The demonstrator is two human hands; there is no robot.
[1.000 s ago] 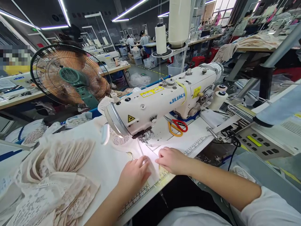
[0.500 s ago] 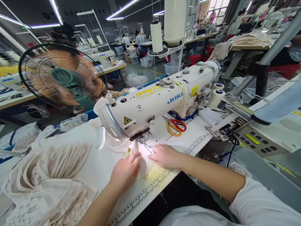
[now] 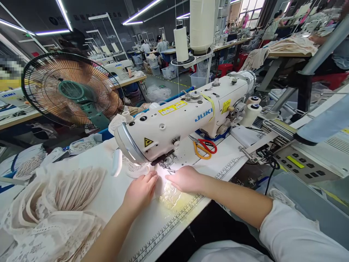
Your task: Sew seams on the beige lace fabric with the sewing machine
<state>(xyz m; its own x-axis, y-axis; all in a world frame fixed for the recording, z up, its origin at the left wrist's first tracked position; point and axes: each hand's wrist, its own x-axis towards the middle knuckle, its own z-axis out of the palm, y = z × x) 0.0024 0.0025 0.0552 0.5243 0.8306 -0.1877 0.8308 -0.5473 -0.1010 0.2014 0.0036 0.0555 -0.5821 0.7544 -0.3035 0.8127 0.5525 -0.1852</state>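
A white JUKI sewing machine (image 3: 180, 116) stands on the white table, its lit needle area just beyond my hands. My left hand (image 3: 140, 191) is closed at the near edge of a pale fabric piece (image 3: 160, 178), left of the needle. To the right, my right hand (image 3: 185, 179) has its fingers pressed together on the same fabric, close to the presser foot. The fabric's far part lies under the machine head, partly hidden. Clear yellowish tape (image 3: 173, 198) covers the table in front of my hands.
Gathered lace garments (image 3: 54, 211) are piled at the left. Red-and-orange scissors (image 3: 203, 147) lie right of the needle area. A large fan (image 3: 72, 91) stands behind left; thread cones (image 3: 181, 43) rise behind the machine. A control panel (image 3: 300, 163) is at the right.
My left hand has moved slightly left and up toward the machine head. My right hand has shifted a little left. The fabric has moved further under the head, showing more tape.
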